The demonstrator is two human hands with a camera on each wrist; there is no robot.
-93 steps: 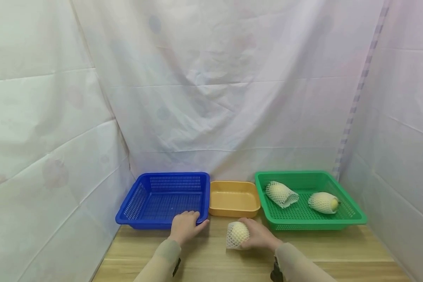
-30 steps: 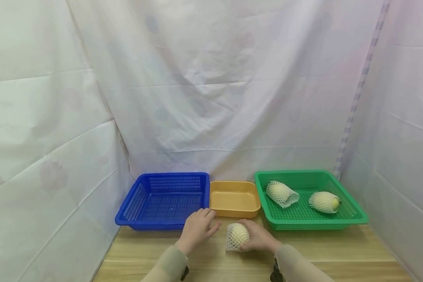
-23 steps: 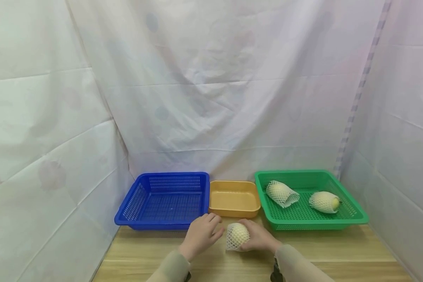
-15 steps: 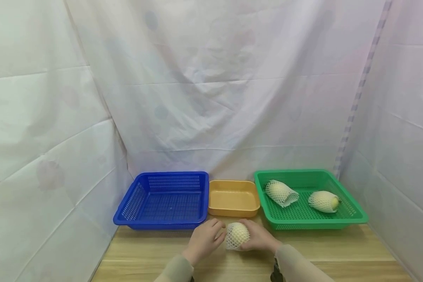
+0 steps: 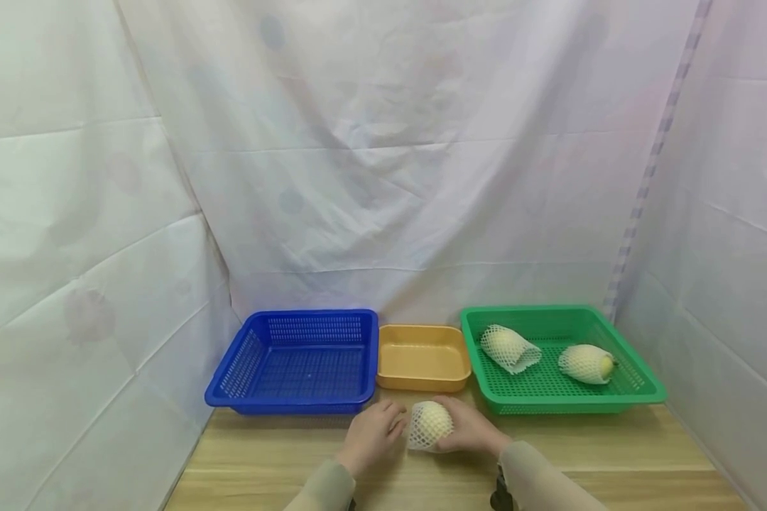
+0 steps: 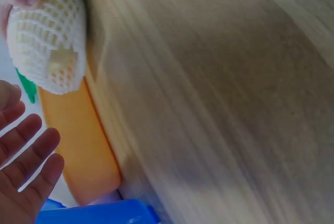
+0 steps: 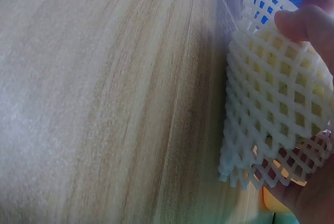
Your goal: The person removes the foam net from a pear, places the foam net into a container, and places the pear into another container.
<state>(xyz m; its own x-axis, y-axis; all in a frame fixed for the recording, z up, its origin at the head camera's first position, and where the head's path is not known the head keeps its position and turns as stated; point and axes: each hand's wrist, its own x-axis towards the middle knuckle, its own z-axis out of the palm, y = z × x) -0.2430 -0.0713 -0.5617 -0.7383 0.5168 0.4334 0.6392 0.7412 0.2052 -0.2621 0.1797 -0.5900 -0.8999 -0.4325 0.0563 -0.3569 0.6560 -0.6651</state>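
A pale yellow, speckled fruit, which looks like a pear (image 5: 431,424), sits in a white foam net sleeve low over the wooden table. My right hand (image 5: 468,426) grips it from the right, the thumb (image 7: 300,24) on the near side and fingers partly hidden behind the net. The sleeve's loose end points left. Close to that end is my left hand (image 5: 372,431); in the left wrist view its fingers (image 6: 32,143) are spread and hold nothing. A narrow gap separates them from the net.
At the back left stands a blue basket (image 5: 229,380), with an orange tray (image 5: 423,384) beside it. The green basket (image 5: 562,407) on the right holds two netted fruits, one at its left (image 5: 506,348) and one at its right (image 5: 584,363). White cloth (image 5: 383,213) hangs behind.
My left hand has left the blue basket's front edge and come right and nearer to me, up beside the netted pear. The right hand keeps its grip in nearly the same place.
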